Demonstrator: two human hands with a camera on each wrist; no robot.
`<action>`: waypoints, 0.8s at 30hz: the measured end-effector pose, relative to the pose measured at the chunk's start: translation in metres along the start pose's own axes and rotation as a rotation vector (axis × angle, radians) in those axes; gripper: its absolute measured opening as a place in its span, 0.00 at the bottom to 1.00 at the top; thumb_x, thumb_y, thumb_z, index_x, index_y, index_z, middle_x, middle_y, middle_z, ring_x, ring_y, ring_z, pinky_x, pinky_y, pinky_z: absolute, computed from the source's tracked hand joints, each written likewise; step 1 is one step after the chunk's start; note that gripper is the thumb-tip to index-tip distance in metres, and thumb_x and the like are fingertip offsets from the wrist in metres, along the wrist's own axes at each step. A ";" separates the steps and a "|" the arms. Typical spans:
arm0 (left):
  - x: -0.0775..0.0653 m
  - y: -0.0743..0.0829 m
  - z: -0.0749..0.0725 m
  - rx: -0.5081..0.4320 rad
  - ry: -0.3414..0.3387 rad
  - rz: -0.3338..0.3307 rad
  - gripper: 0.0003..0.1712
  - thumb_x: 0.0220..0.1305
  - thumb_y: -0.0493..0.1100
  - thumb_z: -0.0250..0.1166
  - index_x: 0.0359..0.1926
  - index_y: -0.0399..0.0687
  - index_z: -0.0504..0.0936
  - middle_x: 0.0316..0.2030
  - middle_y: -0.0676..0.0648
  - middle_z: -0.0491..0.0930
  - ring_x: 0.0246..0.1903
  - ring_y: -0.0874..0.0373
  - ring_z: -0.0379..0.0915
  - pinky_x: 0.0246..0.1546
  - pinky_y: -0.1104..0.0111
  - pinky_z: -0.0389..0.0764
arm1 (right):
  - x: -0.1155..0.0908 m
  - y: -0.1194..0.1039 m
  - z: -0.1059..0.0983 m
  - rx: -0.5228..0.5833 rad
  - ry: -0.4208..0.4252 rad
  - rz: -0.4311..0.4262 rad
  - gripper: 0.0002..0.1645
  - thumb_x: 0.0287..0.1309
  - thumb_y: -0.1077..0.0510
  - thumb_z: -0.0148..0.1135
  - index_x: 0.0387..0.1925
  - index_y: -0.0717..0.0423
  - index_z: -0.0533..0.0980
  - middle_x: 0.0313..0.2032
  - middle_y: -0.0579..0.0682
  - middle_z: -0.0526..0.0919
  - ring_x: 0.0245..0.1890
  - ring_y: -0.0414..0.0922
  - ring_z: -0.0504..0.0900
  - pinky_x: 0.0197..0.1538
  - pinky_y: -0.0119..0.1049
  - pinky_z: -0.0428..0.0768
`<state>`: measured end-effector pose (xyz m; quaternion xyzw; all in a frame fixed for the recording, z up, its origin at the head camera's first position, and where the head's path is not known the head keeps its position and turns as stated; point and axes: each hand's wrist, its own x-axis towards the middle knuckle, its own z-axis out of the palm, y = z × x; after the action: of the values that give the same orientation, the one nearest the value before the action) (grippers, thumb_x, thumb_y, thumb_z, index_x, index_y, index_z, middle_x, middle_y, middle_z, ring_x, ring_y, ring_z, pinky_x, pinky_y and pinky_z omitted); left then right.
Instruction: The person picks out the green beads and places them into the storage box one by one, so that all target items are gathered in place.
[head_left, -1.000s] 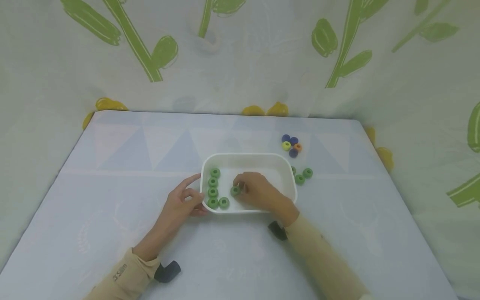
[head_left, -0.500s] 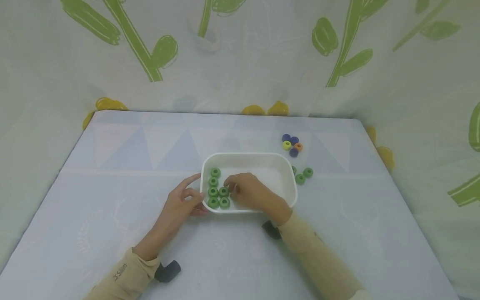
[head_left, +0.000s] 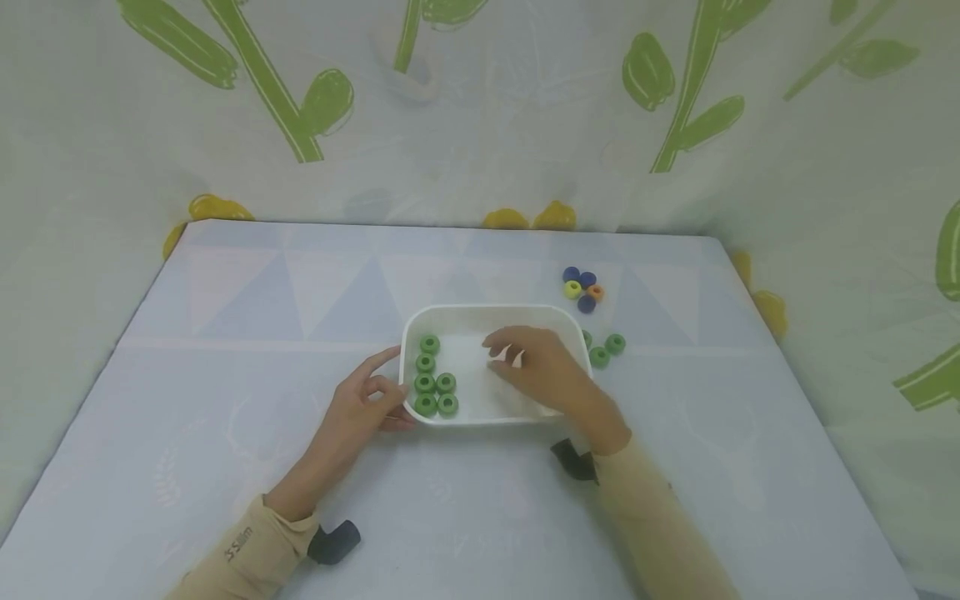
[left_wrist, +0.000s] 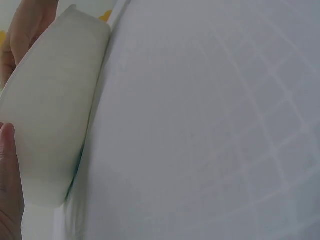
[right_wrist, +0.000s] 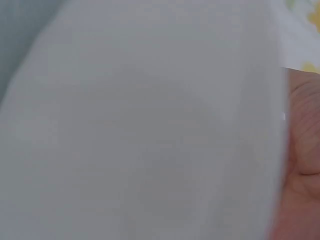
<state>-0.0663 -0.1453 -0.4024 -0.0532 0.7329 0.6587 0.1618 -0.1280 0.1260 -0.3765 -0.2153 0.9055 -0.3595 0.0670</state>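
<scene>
A white tray [head_left: 495,309] sits in the middle of the table. My left hand [head_left: 365,400] holds its left front corner, thumb at the rim and other fingers lower against the side; the left wrist view shows a finger [left_wrist: 10,180] along the outer wall. Several green beads [head_left: 425,383] with holes stand in two columns at the tray's left end. Over the right half of the tray, my right hand [head_left: 551,375] has its thumb and fingers apart, with nothing between them. In the right wrist view the blurred white tray wall [right_wrist: 150,125] hides most of that hand.
Right of the tray lie a few green beads [head_left: 615,343], one partly behind the rim. Further back is a cluster of blue, yellow and orange beads [head_left: 587,304]. A plant-patterned curtain [head_left: 480,150] hangs behind the table's far edge.
My right hand set a green bead at the top of the second column, let go of it and drew back to the right with its fingers parted. The left hand has stayed put.
</scene>
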 end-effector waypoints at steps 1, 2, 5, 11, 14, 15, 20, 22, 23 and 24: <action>0.000 0.000 0.000 0.000 -0.001 -0.001 0.36 0.70 0.39 0.58 0.76 0.55 0.60 0.32 0.50 0.80 0.32 0.56 0.86 0.41 0.64 0.91 | -0.005 0.003 -0.008 0.018 0.054 -0.014 0.15 0.62 0.60 0.67 0.51 0.56 0.82 0.43 0.49 0.88 0.39 0.41 0.82 0.42 0.29 0.82; 0.000 0.000 0.000 0.000 -0.001 -0.001 0.36 0.70 0.39 0.58 0.76 0.55 0.60 0.32 0.50 0.80 0.32 0.56 0.86 0.41 0.64 0.91 | -0.011 0.006 -0.016 0.036 0.111 -0.006 0.14 0.63 0.60 0.66 0.50 0.56 0.82 0.42 0.49 0.88 0.39 0.41 0.82 0.42 0.28 0.81; 0.000 0.000 0.000 0.003 0.001 -0.005 0.36 0.70 0.39 0.59 0.76 0.55 0.60 0.33 0.50 0.80 0.32 0.56 0.86 0.41 0.64 0.91 | -0.027 0.018 -0.036 0.074 0.292 0.061 0.12 0.64 0.60 0.66 0.49 0.57 0.82 0.42 0.53 0.87 0.38 0.38 0.81 0.40 0.22 0.79; 0.001 0.000 0.000 0.015 0.002 -0.009 0.36 0.70 0.39 0.59 0.76 0.55 0.59 0.33 0.50 0.80 0.32 0.57 0.86 0.41 0.65 0.90 | -0.052 0.062 -0.056 -0.008 0.438 0.236 0.12 0.66 0.58 0.64 0.48 0.57 0.82 0.44 0.55 0.87 0.40 0.37 0.81 0.40 0.14 0.76; 0.001 0.000 0.000 0.013 0.005 -0.006 0.37 0.69 0.39 0.59 0.76 0.55 0.59 0.33 0.51 0.80 0.32 0.57 0.86 0.41 0.65 0.90 | -0.060 0.083 -0.059 -0.047 0.393 0.277 0.13 0.65 0.59 0.65 0.49 0.57 0.82 0.46 0.56 0.87 0.43 0.45 0.84 0.42 0.16 0.77; 0.001 0.000 0.000 0.012 0.007 -0.006 0.36 0.69 0.39 0.59 0.76 0.55 0.59 0.32 0.51 0.80 0.32 0.57 0.86 0.41 0.65 0.90 | -0.062 0.088 -0.059 -0.044 0.370 0.288 0.14 0.64 0.59 0.65 0.50 0.57 0.81 0.47 0.57 0.87 0.45 0.48 0.84 0.43 0.18 0.77; 0.001 -0.001 0.001 0.013 0.008 -0.011 0.37 0.69 0.39 0.59 0.76 0.54 0.59 0.32 0.52 0.80 0.32 0.57 0.86 0.41 0.65 0.90 | -0.070 0.104 -0.055 -0.021 0.285 0.308 0.19 0.62 0.62 0.67 0.54 0.61 0.79 0.52 0.60 0.85 0.48 0.55 0.84 0.49 0.30 0.81; 0.000 -0.001 0.001 0.013 0.007 -0.012 0.37 0.69 0.39 0.59 0.76 0.55 0.59 0.33 0.52 0.80 0.32 0.57 0.86 0.41 0.65 0.90 | -0.070 0.105 -0.054 -0.025 0.281 0.295 0.20 0.60 0.64 0.67 0.54 0.62 0.79 0.52 0.61 0.84 0.47 0.56 0.84 0.51 0.37 0.83; 0.000 0.000 0.001 0.012 0.008 -0.011 0.36 0.70 0.39 0.59 0.76 0.55 0.59 0.33 0.51 0.80 0.32 0.57 0.86 0.41 0.65 0.90 | -0.070 0.104 -0.054 -0.027 0.281 0.291 0.20 0.60 0.65 0.67 0.54 0.63 0.78 0.52 0.62 0.84 0.47 0.57 0.84 0.51 0.41 0.84; 0.000 0.000 0.001 0.010 0.007 -0.009 0.36 0.70 0.39 0.59 0.76 0.55 0.59 0.33 0.51 0.80 0.32 0.57 0.86 0.41 0.65 0.90 | -0.070 0.104 -0.054 -0.032 0.282 0.288 0.20 0.60 0.65 0.67 0.54 0.63 0.78 0.52 0.63 0.84 0.48 0.57 0.84 0.52 0.45 0.84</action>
<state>-0.0663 -0.1441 -0.4028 -0.0582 0.7365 0.6541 0.1623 -0.1159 0.2572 -0.4101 -0.0322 0.9329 -0.3584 -0.0130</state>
